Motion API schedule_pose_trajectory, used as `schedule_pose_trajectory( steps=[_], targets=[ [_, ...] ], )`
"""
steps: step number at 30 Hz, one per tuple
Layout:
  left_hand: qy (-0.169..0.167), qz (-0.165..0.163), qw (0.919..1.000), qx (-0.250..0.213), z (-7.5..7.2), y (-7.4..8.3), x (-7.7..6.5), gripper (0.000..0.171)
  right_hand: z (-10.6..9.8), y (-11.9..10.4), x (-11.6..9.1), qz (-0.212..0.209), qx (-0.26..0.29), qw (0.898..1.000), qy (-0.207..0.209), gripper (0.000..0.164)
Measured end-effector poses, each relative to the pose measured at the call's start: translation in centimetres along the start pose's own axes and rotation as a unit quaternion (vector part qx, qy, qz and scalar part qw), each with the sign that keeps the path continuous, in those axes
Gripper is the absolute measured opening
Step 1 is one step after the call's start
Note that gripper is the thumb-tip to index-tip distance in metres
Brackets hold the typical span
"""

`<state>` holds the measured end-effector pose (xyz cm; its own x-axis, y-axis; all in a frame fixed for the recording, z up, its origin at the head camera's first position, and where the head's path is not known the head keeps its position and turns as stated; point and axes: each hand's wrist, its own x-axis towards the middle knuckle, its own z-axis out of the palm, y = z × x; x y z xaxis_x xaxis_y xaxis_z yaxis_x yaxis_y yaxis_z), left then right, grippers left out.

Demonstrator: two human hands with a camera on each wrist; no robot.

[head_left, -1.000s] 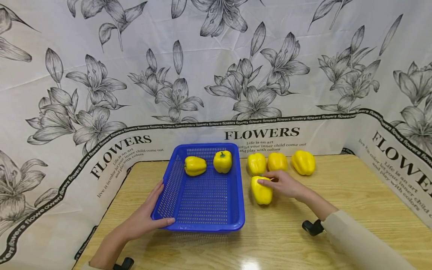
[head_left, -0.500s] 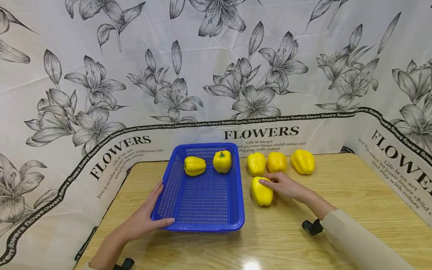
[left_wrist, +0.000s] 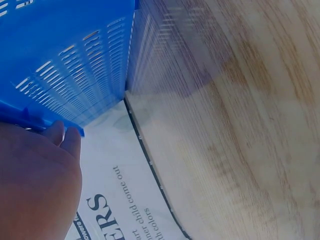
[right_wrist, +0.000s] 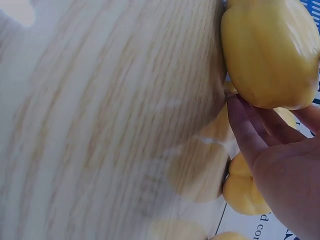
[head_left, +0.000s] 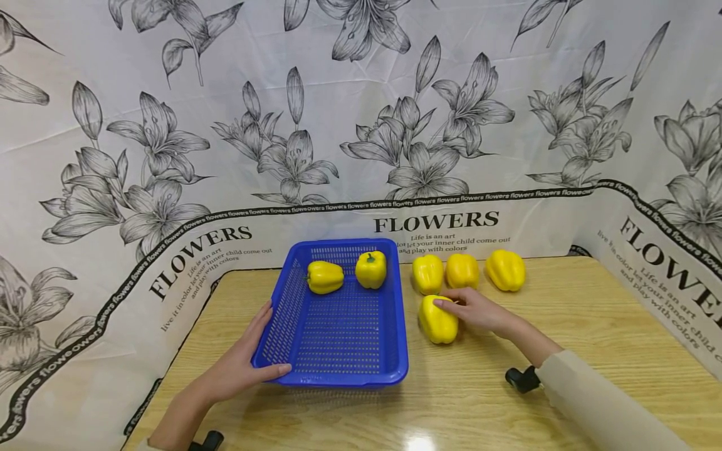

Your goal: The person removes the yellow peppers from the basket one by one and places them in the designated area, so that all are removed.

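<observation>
In the head view, my left hand (head_left: 239, 369) grips the near left corner of a blue plastic basket (head_left: 402, 338), thumb over the front rim and fingers along the left side. Its fingertips show at the rim in the left wrist view. Inside the basket, toward its back, a yellow bell pepper (head_left: 326, 277) lies on its side and another yellow bell pepper (head_left: 370, 270) has its green stem up. Right of the basket, my right hand (head_left: 476, 311) holds a yellow bell pepper (head_left: 440, 322) at the table, thumb on top; in the right wrist view its fingers reach below the pepper (right_wrist: 270, 50).
Behind the right hand stand more yellow peppers: one near the basket (head_left: 427, 274), one beside it (head_left: 462, 271), and one farther right (head_left: 506, 270). A flower-printed cloth (head_left: 316, 156) closes off the back and sides of the wooden table (head_left: 586, 326).
The pepper in my right hand has shifted and turned very slightly toward the near right. The left hand and the basket look unmoved.
</observation>
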<state>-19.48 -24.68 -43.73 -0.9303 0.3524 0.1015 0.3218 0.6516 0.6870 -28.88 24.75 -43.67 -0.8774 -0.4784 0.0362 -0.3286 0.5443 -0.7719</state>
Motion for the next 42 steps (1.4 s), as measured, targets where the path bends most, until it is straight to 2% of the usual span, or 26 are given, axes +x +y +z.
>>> schedule_pose_trajectory(
  steps=[7, 11, 16, 24, 34, 40, 42],
  targets=[
    [0.000, -0.002, 1.0000, -0.002, -0.1, 0.0, 0.1, 0.110, -0.3, 0.1, -0.2, 0.008, -0.022, 1.000, 0.002, 0.033],
    [0.001, -0.003, 1.0000, -0.002, -0.1, 0.0, 0.1, 0.111, -0.5, 0.0, -0.4, 0.017, -0.035, 0.999, 0.009, 0.043],
    [0.003, -0.001, 1.0000, -0.003, -0.2, 0.0, 0.1, 0.111, -1.0, -0.4, -0.9, 0.032, -0.022, 0.999, 0.004, 0.053],
    [0.003, 0.003, 1.0000, -0.004, -0.2, -0.1, 0.1, 0.112, -1.7, -0.7, -1.6, 0.028, 0.013, 1.000, -0.004, 0.050],
    [0.003, 0.003, 1.0000, 0.000, -0.2, 0.0, 0.1, 0.111, -3.0, -2.0, -2.6, 0.008, -0.061, 0.998, 0.013, 0.050],
    [0.002, 0.004, 1.0000, -0.004, -0.1, -0.1, 0.1, 0.111, -3.3, -3.2, -2.7, -0.006, -0.072, 0.997, 0.019, 0.052],
    [0.002, 0.003, 1.0000, -0.005, 0.0, -0.1, 0.1, 0.111, -3.2, -3.9, -2.6, -0.022, -0.071, 0.997, 0.021, 0.050]
  ],
)
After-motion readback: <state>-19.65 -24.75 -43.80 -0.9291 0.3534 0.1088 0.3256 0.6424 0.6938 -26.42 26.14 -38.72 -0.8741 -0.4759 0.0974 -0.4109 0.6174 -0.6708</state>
